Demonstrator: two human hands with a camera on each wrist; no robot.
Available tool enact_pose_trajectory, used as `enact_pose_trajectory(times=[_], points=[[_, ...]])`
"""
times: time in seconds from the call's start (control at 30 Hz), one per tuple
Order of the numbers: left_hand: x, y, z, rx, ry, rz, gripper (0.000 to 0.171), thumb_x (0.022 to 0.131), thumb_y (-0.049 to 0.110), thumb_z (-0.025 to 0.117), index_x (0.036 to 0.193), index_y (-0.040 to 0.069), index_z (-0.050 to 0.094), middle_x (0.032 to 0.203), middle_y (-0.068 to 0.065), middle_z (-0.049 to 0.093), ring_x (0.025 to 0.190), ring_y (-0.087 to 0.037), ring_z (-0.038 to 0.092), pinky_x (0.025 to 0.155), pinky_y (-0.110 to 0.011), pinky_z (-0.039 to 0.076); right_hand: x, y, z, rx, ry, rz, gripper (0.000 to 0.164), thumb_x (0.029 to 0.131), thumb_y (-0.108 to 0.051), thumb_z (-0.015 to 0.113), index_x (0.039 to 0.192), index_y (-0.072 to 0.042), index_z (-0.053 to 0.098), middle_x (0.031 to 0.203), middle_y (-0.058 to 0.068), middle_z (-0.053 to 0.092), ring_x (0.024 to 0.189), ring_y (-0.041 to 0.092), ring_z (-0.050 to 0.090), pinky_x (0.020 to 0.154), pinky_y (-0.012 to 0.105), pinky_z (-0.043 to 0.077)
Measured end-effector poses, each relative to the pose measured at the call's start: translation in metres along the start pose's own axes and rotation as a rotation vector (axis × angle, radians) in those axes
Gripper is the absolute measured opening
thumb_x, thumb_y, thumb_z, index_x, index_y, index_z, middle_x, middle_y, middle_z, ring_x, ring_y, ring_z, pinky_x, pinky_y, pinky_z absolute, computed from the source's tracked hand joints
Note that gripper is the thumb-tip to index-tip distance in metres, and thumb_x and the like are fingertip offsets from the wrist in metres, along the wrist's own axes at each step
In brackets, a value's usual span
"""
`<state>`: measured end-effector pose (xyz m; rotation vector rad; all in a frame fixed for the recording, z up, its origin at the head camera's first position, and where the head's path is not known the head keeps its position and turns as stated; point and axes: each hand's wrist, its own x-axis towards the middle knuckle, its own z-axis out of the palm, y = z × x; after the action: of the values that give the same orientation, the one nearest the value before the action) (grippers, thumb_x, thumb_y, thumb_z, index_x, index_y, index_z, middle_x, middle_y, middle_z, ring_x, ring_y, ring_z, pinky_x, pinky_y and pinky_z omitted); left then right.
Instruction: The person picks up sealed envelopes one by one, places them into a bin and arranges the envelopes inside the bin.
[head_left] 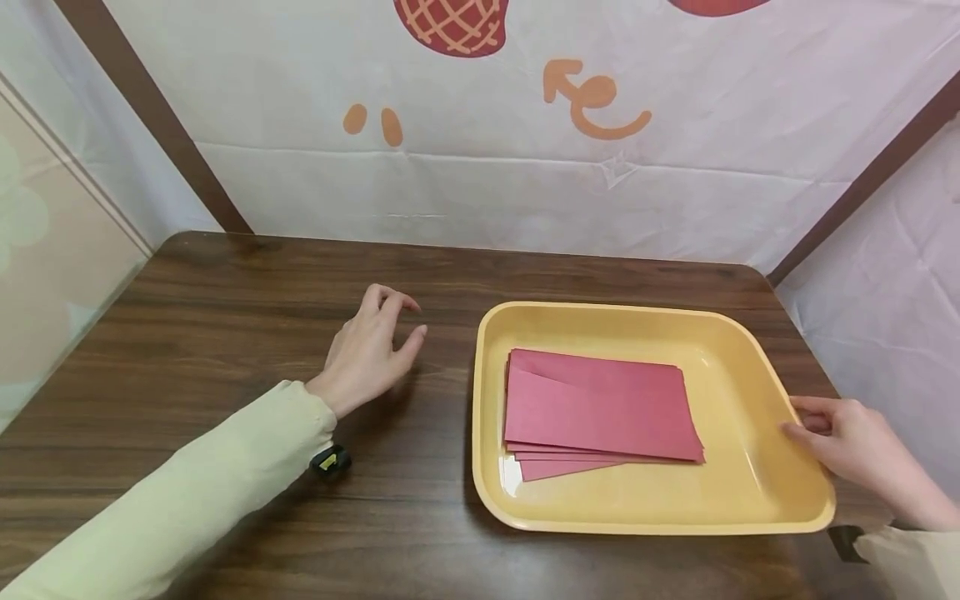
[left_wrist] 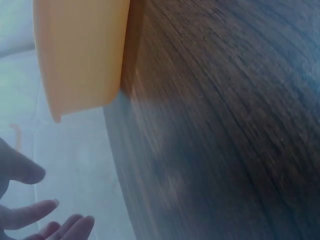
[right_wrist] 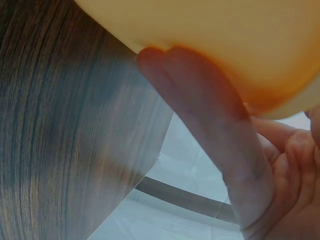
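A yellow plastic tray is on the right half of the table. A slightly fanned stack of red envelopes or cards lies inside it, toward its left side. My right hand grips the tray's right rim, thumb on top; in the right wrist view its fingers reach beneath the tray. Left of the tray, apart from it, my left hand is over the table, fingers loosely bent and holding nothing. The left wrist view shows the tray's outer wall above that hand's fingertips.
The dark wood-grain table ends at a pale printed curtain along the back. Brown posts stand at the back corners. A dark wrist strap shows below my left sleeve.
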<state>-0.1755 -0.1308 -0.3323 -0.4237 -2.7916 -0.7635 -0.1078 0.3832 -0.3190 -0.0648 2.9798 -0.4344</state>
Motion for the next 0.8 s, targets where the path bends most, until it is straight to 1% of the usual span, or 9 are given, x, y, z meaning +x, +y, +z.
enact_pose_trajectory(times=[0.1, 0.17, 0.23, 0.3, 0.4, 0.47, 0.53, 0.67, 0.8], points=[[0.001, -0.003, 0.001, 0.003, 0.036, 0.021, 0.032, 0.091, 0.027, 0.055, 0.115, 0.006, 0.053, 0.119, -0.014, 0.042, 0.067, -0.022, 0.049, 0.052, -0.033, 0.041, 0.000, 0.000, 0.002, 0.000, -0.012, -0.001, 0.047, 0.085, -0.020, 0.064, 0.114, 0.017, 0.055, 0.082, 0.017, 0.071, 0.054, -0.001, 0.057, 0.053, 0.020, 0.042], [0.003, -0.006, 0.000, -0.002, 0.062, 0.040, 0.039, 0.091, 0.028, 0.055, 0.121, 0.004, 0.052, 0.127, -0.016, 0.040, 0.088, -0.028, 0.054, 0.066, -0.041, 0.048, 0.000, 0.000, 0.002, -0.003, -0.017, -0.001, 0.048, 0.085, -0.019, 0.064, 0.114, 0.017, 0.054, 0.082, 0.018, 0.071, 0.056, 0.002, 0.059, 0.054, 0.022, 0.044], [0.006, -0.009, -0.001, -0.002, 0.081, 0.056, 0.047, 0.091, 0.030, 0.056, 0.129, 0.003, 0.048, 0.136, -0.018, 0.036, 0.111, -0.034, 0.048, 0.085, -0.048, 0.045, 0.002, 0.000, 0.000, -0.010, -0.020, 0.002, 0.049, 0.085, -0.020, 0.065, 0.114, 0.017, 0.054, 0.082, 0.018, 0.071, 0.059, 0.008, 0.062, 0.056, 0.026, 0.047], [0.009, -0.012, -0.002, 0.006, 0.085, 0.062, 0.055, 0.091, 0.033, 0.055, 0.136, 0.004, 0.042, 0.144, -0.019, 0.030, 0.126, -0.039, 0.037, 0.100, -0.053, 0.035, 0.005, 0.000, -0.001, -0.023, -0.018, -0.011, 0.048, 0.084, -0.020, 0.066, 0.113, 0.017, 0.056, 0.082, 0.017, 0.071, 0.062, 0.014, 0.065, 0.057, 0.031, 0.049], [0.009, -0.016, -0.004, 0.033, 0.076, 0.065, 0.062, 0.091, 0.037, 0.054, 0.142, 0.006, 0.035, 0.150, -0.020, 0.022, 0.133, -0.042, 0.029, 0.107, -0.057, 0.024, 0.010, -0.002, -0.004, -0.078, -0.016, -0.052, 0.040, 0.083, -0.022, 0.066, 0.106, 0.010, 0.062, 0.075, 0.011, 0.071, 0.062, 0.014, 0.062, 0.056, 0.032, 0.046], [0.009, -0.017, -0.005, 0.048, 0.065, 0.060, 0.065, 0.091, 0.041, 0.052, 0.143, 0.008, 0.032, 0.152, -0.020, 0.018, 0.135, -0.042, 0.024, 0.108, -0.058, 0.020, 0.013, -0.005, -0.008, -0.116, -0.030, -0.068, 0.044, 0.084, -0.027, 0.065, 0.107, 0.011, 0.060, 0.076, 0.009, 0.070, 0.064, 0.016, 0.062, 0.057, 0.034, 0.046], [0.009, -0.018, -0.006, 0.062, 0.057, 0.052, 0.066, 0.091, 0.044, 0.050, 0.144, 0.009, 0.030, 0.154, -0.018, 0.015, 0.138, -0.041, 0.020, 0.110, -0.058, 0.017, 0.017, -0.010, -0.012, -0.153, -0.037, -0.062, 0.055, 0.086, -0.035, 0.063, 0.114, 0.012, 0.056, 0.081, 0.017, 0.069, 0.068, 0.025, 0.064, 0.060, 0.039, 0.048], [0.007, -0.018, -0.006, 0.088, 0.043, 0.036, 0.068, 0.091, 0.049, 0.047, 0.146, 0.012, 0.028, 0.155, -0.015, 0.009, 0.142, -0.037, 0.010, 0.112, -0.056, 0.010, 0.020, -0.023, -0.022, -0.190, 0.040, -0.068, 0.080, 0.086, -0.044, 0.060, 0.134, 0.014, 0.033, 0.113, 0.037, 0.055, 0.097, 0.052, 0.054, 0.074, 0.059, 0.044], [0.007, -0.016, -0.006, 0.099, 0.029, 0.035, 0.069, 0.091, 0.053, 0.044, 0.147, 0.016, 0.025, 0.156, -0.011, 0.005, 0.144, -0.033, 0.002, 0.113, -0.056, 0.004, 0.020, -0.044, -0.028, -0.137, 0.160, -0.149, 0.086, 0.084, -0.041, 0.064, 0.147, -0.004, 0.018, 0.137, 0.037, 0.033, 0.119, 0.056, 0.036, 0.088, 0.066, 0.032]])
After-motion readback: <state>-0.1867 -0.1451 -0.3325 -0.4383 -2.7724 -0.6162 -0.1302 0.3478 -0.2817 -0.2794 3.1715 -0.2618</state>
